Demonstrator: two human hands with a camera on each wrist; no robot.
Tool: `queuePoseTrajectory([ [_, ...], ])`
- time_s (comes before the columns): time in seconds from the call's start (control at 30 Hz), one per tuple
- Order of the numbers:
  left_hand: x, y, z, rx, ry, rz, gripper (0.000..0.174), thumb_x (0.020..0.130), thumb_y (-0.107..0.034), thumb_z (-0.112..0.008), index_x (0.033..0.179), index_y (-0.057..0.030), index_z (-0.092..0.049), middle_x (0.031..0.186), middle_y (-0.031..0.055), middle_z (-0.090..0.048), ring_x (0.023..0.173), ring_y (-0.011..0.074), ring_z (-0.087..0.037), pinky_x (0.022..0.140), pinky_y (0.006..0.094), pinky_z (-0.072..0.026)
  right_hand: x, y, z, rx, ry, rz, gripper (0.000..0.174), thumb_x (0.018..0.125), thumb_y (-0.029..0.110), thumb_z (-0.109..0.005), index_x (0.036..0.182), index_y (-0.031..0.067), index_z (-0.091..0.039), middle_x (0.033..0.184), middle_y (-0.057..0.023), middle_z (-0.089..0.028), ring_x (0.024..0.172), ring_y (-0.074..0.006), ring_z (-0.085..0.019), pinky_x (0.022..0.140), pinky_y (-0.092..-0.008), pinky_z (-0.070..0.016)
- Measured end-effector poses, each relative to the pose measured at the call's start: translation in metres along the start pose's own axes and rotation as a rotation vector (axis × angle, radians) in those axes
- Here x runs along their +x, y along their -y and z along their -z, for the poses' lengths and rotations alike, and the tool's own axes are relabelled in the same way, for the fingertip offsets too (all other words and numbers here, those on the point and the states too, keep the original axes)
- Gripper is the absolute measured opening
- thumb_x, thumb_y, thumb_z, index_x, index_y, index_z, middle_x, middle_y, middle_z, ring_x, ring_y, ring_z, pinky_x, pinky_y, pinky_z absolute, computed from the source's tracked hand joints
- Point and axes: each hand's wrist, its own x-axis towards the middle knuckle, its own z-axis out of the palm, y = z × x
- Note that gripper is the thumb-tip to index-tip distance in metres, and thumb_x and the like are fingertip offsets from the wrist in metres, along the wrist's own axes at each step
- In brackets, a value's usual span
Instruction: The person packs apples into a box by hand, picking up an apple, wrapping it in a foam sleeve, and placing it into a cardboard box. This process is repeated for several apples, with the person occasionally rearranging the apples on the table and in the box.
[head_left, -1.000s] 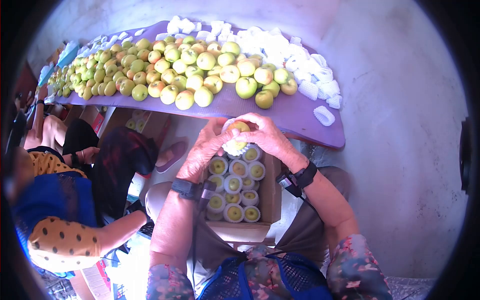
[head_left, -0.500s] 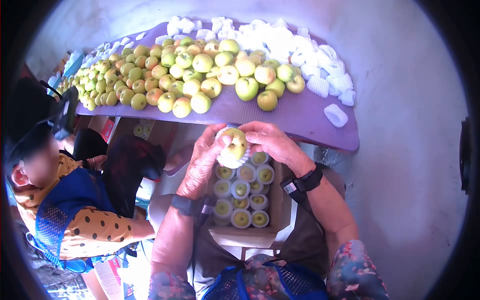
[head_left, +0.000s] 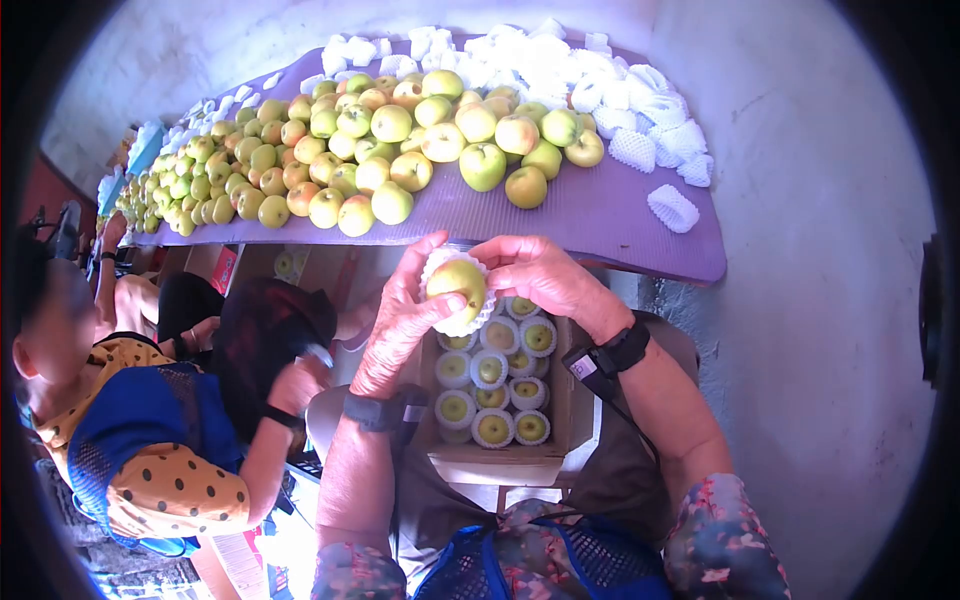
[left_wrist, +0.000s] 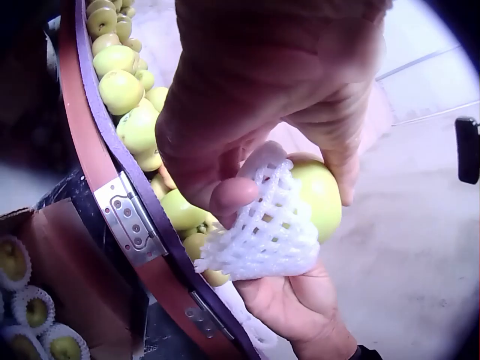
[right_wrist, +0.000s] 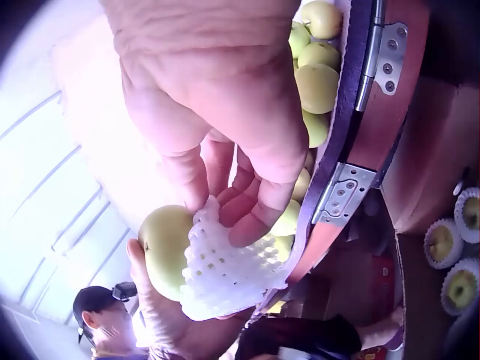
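Observation:
A yellow-green apple [head_left: 456, 287] sits partly inside a white foam net sleeve [right_wrist: 225, 274], held up between the hands over the far end of the box. My left hand [head_left: 398, 318] grips the apple and sleeve, its thumb across the fruit in the head view. At the sleeve's edge, the fingers of my right hand [head_left: 545, 278] are bent and pinch the foam, as the right wrist view shows. Below the hands stands an open cardboard box [head_left: 497, 468] with rows of apples in foam sleeves [head_left: 493, 428].
A purple-matted table [head_left: 600, 238] lies just beyond the hands, bearing a large heap of bare apples [head_left: 355, 120]. Loose foam sleeves [head_left: 560, 80] are piled at its back and right. To my left sits another person [head_left: 160, 440] in a blue vest, close to my left arm.
The sleeved apple has moved slightly left and tipped in my left hand. My right fingers have shifted from the fruit to the sleeve's edge. The neighbouring person's head and arm have moved.

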Motion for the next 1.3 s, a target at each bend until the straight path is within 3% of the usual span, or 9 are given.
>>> queuePoseTrajectory([
  [0.23, 0.002, 0.009, 0.006, 0.121, -0.086, -0.002, 0.095, 0.071, -0.023, -0.086, 0.146, -0.0044, -0.031, 0.12, 0.0103, -0.058, 0.109, 0.0186, -0.058, 0.094, 0.0327, -0.0479, 0.006, 0.002, -0.01, -0.467, -0.201, 0.164, 0.035, 0.079, -0.001, -0.055, 0.112, -0.0041, -0.064, 0.097, -0.0062, -0.067, 0.09, -0.0105, -0.06, 0.078, -0.0243, -0.0492],
  [0.37, 0.006, 0.018, 0.01, 0.192, -0.161, 0.041, 0.096, 0.072, -0.021, -0.086, 0.146, -0.0022, -0.029, 0.116, 0.0103, -0.06, 0.102, 0.0173, -0.061, 0.085, 0.0293, -0.0517, 0.01, 0.0, -0.012, -0.388, -0.311, 0.217, 0.035, 0.076, -0.001, -0.054, 0.109, -0.0025, -0.066, 0.093, -0.0034, -0.065, 0.084, -0.0097, -0.057, 0.075, -0.0236, -0.0471],
  [0.53, 0.009, 0.028, 0.012, 0.228, -0.222, 0.0, 0.08, 0.075, -0.019, -0.084, 0.138, 0.0023, -0.039, 0.113, 0.012, -0.061, 0.101, 0.0169, -0.06, 0.086, 0.0292, -0.0508, 0.01, 0.002, -0.019, -0.63, -0.357, 0.307, 0.03, 0.078, -0.001, -0.055, 0.106, -0.0008, -0.068, 0.086, 0.0003, -0.059, 0.081, -0.0098, -0.053, 0.072, -0.0239, -0.0447],
  [0.63, 0.008, 0.028, 0.012, 0.216, -0.234, -0.023, 0.068, 0.077, -0.018, -0.082, 0.131, 0.0039, -0.047, 0.111, 0.0118, -0.062, 0.101, 0.0165, -0.06, 0.088, 0.0296, -0.0499, 0.011, -0.003, -0.015, -0.765, -0.289, 0.339, 0.033, 0.079, -0.001, -0.059, 0.111, 0.0004, -0.065, 0.099, -0.0021, -0.06, 0.092, -0.011, -0.055, 0.08, -0.0255, -0.0474],
  [0.73, 0.01, 0.03, 0.013, 0.176, -0.271, -0.04, 0.065, 0.078, -0.023, -0.081, 0.129, 0.0017, -0.05, 0.111, 0.0082, -0.062, 0.098, 0.0142, -0.06, 0.084, 0.0282, -0.0503, 0.012, -0.015, -0.022, -0.561, -0.247, 0.35, 0.044, 0.078, 0.005, -0.069, 0.121, 0.0053, -0.059, 0.117, -0.0103, -0.061, 0.102, -0.0165, -0.059, 0.087, -0.0288, -0.0501],
  [0.83, 0.009, 0.036, 0.013, 0.132, -0.286, -0.01, 0.063, 0.082, -0.03, -0.077, 0.13, 0.0004, -0.05, 0.111, 0.0061, -0.062, 0.096, 0.0132, -0.06, 0.081, 0.0269, -0.0499, 0.014, -0.025, -0.024, -0.563, -0.204, 0.337, 0.058, 0.077, 0.006, -0.071, 0.131, 0.0079, -0.049, 0.122, -0.0114, -0.058, 0.112, -0.0191, -0.056, 0.097, -0.0315, -0.0461],
  [0.93, 0.011, 0.042, 0.013, 0.113, -0.266, 0.012, 0.058, 0.088, -0.038, -0.069, 0.129, -0.0003, -0.051, 0.109, 0.0058, -0.062, 0.093, 0.0133, -0.06, 0.079, 0.0256, -0.0493, 0.02, -0.033, -0.022, -0.521, -0.235, 0.343, 0.058, 0.079, 0.006, -0.07, 0.132, 0.0068, -0.048, 0.123, -0.0114, -0.058, 0.115, -0.0195, -0.054, 0.102, -0.0325, -0.0429],
  [1.17, 0.013, 0.041, 0.008, 0.114, -0.29, -0.033, 0.047, 0.098, -0.039, -0.053, 0.126, -0.0013, -0.056, 0.107, 0.0082, -0.063, 0.084, 0.0135, -0.062, 0.063, 0.0235, -0.052, 0.026, -0.031, -0.018, -0.274, -0.248, 0.341, 0.06, 0.079, 0.005, -0.071, 0.133, 0.0008, -0.044, 0.121, -0.0112, -0.058, 0.113, -0.0171, -0.054, 0.099, -0.0309, -0.0445],
  [1.3, 0.013, 0.039, 0.015, 0.33, -0.41, -0.022, 0.038, 0.098, -0.033, -0.055, 0.117, -0.002, -0.064, 0.094, 0.0059, -0.066, 0.074, 0.0106, -0.061, 0.056, 0.0227, -0.0503, 0.025, -0.028, -0.016, -0.218, -0.242, 0.267, 0.064, 0.077, 0.003, -0.073, 0.134, 0.001, -0.043, 0.119, -0.0116, -0.058, 0.111, -0.0177, -0.056, 0.096, -0.0311, -0.0462],
])
